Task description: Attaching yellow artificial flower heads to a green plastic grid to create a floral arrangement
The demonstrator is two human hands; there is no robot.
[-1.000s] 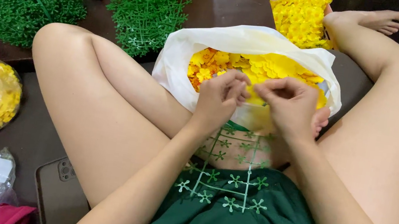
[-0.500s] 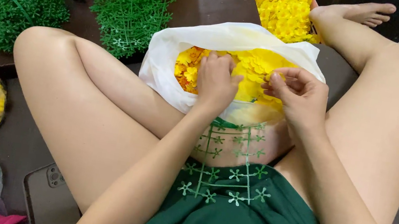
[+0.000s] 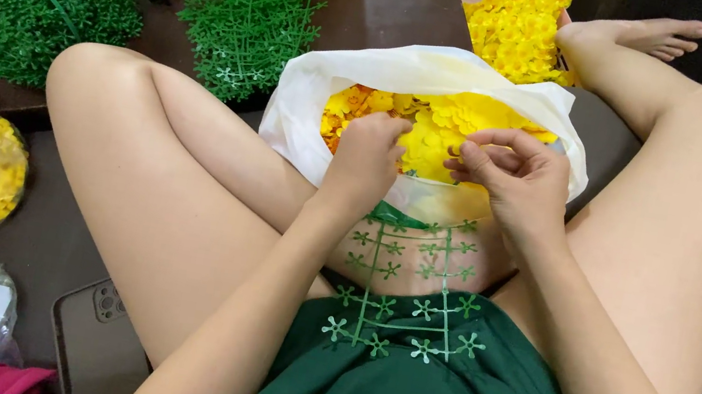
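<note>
A green plastic lattice (image 3: 402,305) of thin rods tipped with small star-shaped studs lay across the person's lap, its upper end running under both wrists to the rim of a white plastic bag (image 3: 409,78) filled with yellow artificial flowers (image 3: 440,122). The left hand (image 3: 367,157) was curled with fingertips pressed together over the flowers, just above the lattice's top. The right hand (image 3: 511,176) pinched a yellow flower between thumb and forefinger beside it.
</note>
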